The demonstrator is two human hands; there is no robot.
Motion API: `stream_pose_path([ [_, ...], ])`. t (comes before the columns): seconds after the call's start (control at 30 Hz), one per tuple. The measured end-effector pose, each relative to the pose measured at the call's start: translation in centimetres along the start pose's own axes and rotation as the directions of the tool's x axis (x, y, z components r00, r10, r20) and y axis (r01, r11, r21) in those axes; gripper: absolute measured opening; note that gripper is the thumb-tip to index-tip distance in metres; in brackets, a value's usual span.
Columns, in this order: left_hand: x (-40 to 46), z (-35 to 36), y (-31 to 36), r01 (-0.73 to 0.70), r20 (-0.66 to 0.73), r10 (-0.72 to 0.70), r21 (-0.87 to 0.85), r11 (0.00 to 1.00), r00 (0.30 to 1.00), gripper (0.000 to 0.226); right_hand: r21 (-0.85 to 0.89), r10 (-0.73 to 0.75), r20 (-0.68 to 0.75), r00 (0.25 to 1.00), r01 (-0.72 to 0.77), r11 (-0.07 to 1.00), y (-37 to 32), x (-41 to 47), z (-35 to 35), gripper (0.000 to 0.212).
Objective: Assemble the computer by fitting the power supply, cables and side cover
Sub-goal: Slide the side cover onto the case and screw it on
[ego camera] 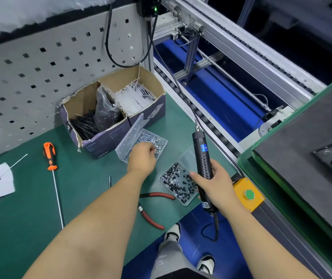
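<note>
You picked at screws with your left hand [141, 158] while your right hand [213, 183] gripped the driver [203, 166].

Your left fingers curled down into the silver screws [151, 139] in the clear box [161, 140]; whether they pinched one could not be told. Your right fingers wrapped the driver, upright above the tray [178, 183] of black screws. Pliers [154, 206] lay at 6 o'clock from the tray, a screwdriver [50, 158] at 9 o'clock from the box. The computer [312, 150] sat on its green tray [247, 158] at 3 o'clock.

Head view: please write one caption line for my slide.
Left hand reaches into silver screw box; right hand grips electric screwdriver.
</note>
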State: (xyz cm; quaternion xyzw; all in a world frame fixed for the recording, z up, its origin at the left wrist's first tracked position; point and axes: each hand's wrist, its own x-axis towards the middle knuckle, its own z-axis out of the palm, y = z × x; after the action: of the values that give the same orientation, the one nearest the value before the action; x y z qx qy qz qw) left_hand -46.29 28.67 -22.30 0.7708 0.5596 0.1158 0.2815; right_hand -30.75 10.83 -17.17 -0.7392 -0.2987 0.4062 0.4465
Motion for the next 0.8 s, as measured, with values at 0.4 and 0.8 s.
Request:
stream_pose_path([
  [0.4, 0.0, -1.0, -1.0, 0.097, 0.069, -0.086, -0.172, 0.98, 0.994, 0.011, 0.019, 0.021, -0.023, 1.0, -0.021, 1.0, 0.2, 0.6, 0.2, 0.031],
  [0.8, -0.8, -1.2, 5.1, 0.57, 0.548, 0.162, -0.805, -0.166, 0.821, 0.012, 0.128, 0.041, -0.025, 0.999, -0.038, 0.991, -1.2, 0.7, -1.0, 0.038],
])
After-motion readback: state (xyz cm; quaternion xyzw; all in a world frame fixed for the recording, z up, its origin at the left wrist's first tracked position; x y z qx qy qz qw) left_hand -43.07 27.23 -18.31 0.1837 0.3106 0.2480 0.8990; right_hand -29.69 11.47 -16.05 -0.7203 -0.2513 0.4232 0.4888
